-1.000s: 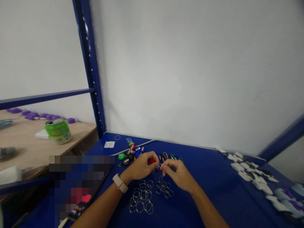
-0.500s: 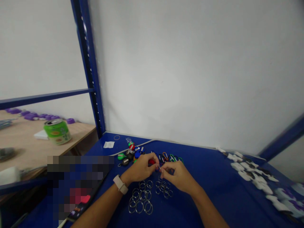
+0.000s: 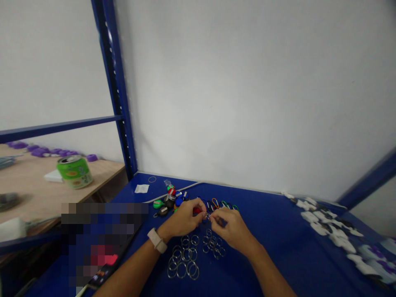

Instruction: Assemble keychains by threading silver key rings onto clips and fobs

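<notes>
My left hand [image 3: 184, 218] is closed around a red badge reel [image 3: 196, 210], mostly covered by its curled fingers. My right hand [image 3: 232, 227] pinches at a small shiny metal piece [image 3: 208, 215], which looks like a ring, between the fingertips of both hands. Below the hands, larger metal split rings [image 3: 182, 270] lie spread on the blue table, with a group of smaller split rings [image 3: 213, 243] to their right. Beyond my left hand sits a pile of green, black, blue and red badge reels [image 3: 169, 201]. Coloured carabiners [image 3: 215, 202] lie in a row behind my right hand.
The blue table [image 3: 266, 247] meets a white wall. White and black pieces [image 3: 328, 229] line its right side. A phone [image 3: 102, 275] rests at lower left beside a blurred-out patch. A white cable [image 3: 173, 193] crosses the back. A green can [image 3: 74, 172] stands on the wooden table leftward.
My right hand's fingers have shifted slightly at the metal piece, which shows a little more now. My left hand keeps its place with the red badge reel.
</notes>
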A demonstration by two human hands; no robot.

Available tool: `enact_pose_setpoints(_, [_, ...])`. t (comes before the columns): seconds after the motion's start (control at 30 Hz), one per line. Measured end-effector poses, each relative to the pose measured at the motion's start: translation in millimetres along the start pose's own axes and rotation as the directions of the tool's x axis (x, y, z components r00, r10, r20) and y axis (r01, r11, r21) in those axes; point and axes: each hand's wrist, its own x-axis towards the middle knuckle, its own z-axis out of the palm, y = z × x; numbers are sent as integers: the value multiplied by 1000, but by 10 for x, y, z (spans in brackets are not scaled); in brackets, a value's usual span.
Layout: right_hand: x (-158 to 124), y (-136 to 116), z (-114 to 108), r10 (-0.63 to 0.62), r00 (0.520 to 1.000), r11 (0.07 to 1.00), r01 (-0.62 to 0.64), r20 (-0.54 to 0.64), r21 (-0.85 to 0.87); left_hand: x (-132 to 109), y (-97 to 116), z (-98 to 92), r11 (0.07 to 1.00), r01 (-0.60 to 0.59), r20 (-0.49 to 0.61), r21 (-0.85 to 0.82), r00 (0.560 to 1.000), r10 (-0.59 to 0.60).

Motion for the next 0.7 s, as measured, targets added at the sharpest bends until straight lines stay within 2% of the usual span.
enact_pose_setpoints(0.27, [15, -9, 12, 22, 999, 1000, -22, -32, 5, -5, 17, 34, 998, -22, 8, -57, 1000, 23])
enact_pose_setpoints(0.47, [19, -15, 8, 152, 987, 980, -157, 53, 121, -13, 45, 44, 996, -87, 2, -21, 996, 87])
enact_pose_setpoints(0.7, [1, 11, 16, 132, 991, 977, -128, -10, 170, 7, 19, 49, 986, -71, -34, -150, 997, 67])
